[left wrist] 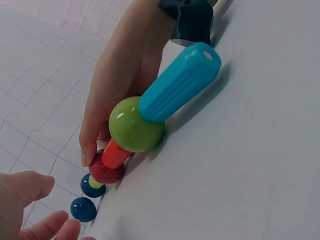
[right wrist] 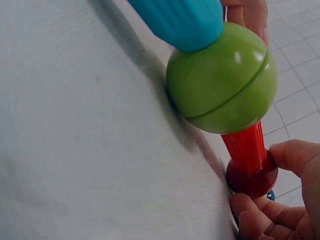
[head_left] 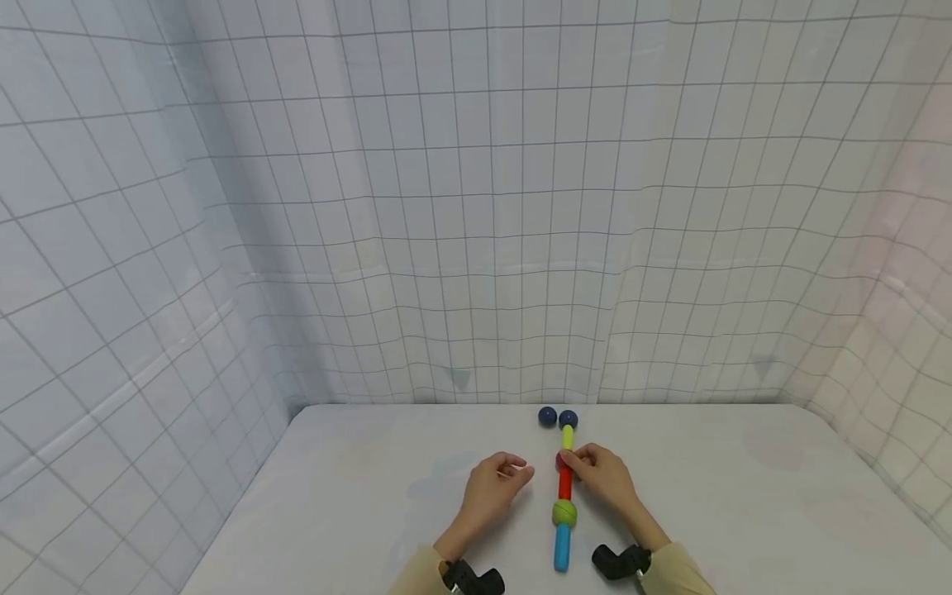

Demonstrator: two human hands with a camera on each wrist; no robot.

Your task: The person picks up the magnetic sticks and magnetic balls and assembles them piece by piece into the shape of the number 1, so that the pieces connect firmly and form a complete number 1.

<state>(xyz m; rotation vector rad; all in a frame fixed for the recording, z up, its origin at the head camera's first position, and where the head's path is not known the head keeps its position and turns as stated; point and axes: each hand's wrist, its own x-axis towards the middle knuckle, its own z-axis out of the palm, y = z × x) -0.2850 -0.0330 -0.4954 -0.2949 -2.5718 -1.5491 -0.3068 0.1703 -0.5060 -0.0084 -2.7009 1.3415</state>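
Showing at lower ctr of the head view, our L hand (head_left: pixel 491 489) grips nothing, fingers loosely bent. Rightward we've a loose navy ball (head_left: pixel 547 416), then, just right of lower ctr, our rod-and-ball chain (head_left: pixel 565 489), top to bottom: second navy ball (head_left: pixel 568 418), yellow rod (head_left: pixel 568 436), red ball (right wrist: pixel 249 181), red rod (head_left: pixel 565 481), green ball (head_left: pixel 564 512), blue rod (head_left: pixel 562 548). Right of it, our R hand (head_left: pixel 606 478) pinches the red ball btwn thumb & fingers.

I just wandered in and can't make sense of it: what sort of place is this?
Perhaps a screened-off recording booth, though I can't be sure: pale grid-patterned curtains hang on three sides of a white table, and a small dark device sits at each wrist.
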